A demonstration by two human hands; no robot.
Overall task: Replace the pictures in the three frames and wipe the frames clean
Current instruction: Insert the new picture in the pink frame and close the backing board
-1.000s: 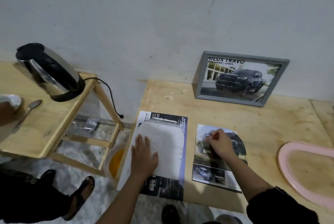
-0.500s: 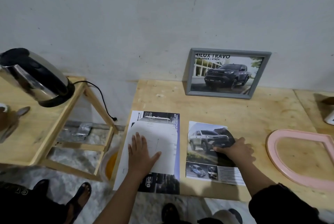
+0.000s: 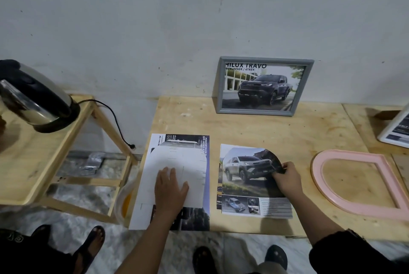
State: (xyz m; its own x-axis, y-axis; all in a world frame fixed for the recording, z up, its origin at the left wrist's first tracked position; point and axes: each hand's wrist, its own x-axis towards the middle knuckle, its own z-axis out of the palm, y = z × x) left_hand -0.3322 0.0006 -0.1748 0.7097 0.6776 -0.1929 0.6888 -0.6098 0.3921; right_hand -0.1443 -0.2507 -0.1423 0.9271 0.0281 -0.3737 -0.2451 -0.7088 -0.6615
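A grey picture frame (image 3: 264,111) with a dark truck picture leans against the wall at the back of the wooden table (image 3: 309,127). An empty pink arch-shaped frame (image 3: 318,176) lies flat at the right. My left hand (image 3: 170,187) rests flat on a white sheet (image 3: 174,158) that covers a brochure page (image 3: 205,163) at the table's left front. My right hand (image 3: 287,177) pinches the curved right edge of a cut-out truck picture (image 3: 245,169), which lies on another brochure page (image 3: 272,207). A white frame (image 3: 396,132) shows partly at the far right edge.
A steel kettle (image 3: 33,99) with a black cord (image 3: 117,121) stands on a lower wooden side table (image 3: 44,152) at the left. A plastic bag with something orange (image 3: 126,200) hangs between the tables. Another person's sandalled foot (image 3: 90,245) is at the lower left.
My right hand has slid from the picture's top to its curved right edge and now pinches it. The view has panned right, bringing the white frame into sight. My left hand has stayed flat.
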